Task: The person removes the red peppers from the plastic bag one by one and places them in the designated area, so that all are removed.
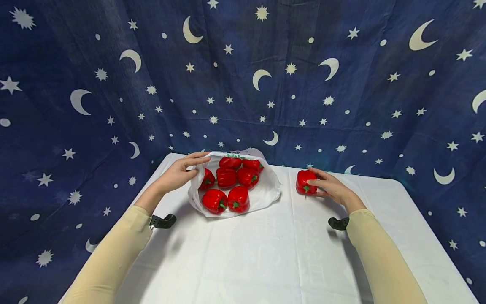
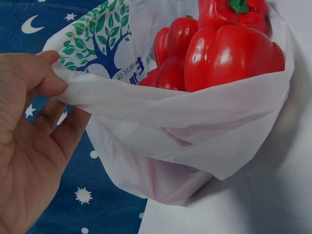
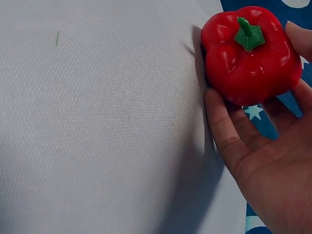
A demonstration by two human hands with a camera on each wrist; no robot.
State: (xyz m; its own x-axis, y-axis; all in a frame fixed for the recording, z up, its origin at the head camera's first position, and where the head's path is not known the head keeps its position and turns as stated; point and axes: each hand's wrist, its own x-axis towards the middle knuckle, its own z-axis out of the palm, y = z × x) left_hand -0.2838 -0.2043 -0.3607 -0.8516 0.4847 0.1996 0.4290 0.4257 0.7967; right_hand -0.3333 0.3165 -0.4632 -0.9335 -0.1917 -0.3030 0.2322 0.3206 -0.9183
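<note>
Right hand (image 1: 333,186)'s got fingers and thumb round one red pepper (image 1: 302,179), off to the right of the white bag (image 1: 267,188). Left hand (image 1: 176,175)'s pinching the bag's left rim, more peppers (image 1: 226,177) inside. Looks like the grasping step to me; next move probably needs a steady lift, bag mouth held wide.

A blue curtain (image 1: 235,114) with pale moons (image 1: 256,79) and stars (image 1: 228,49) hung behind and beside a white table (image 1: 235,257), its top creased.
</note>
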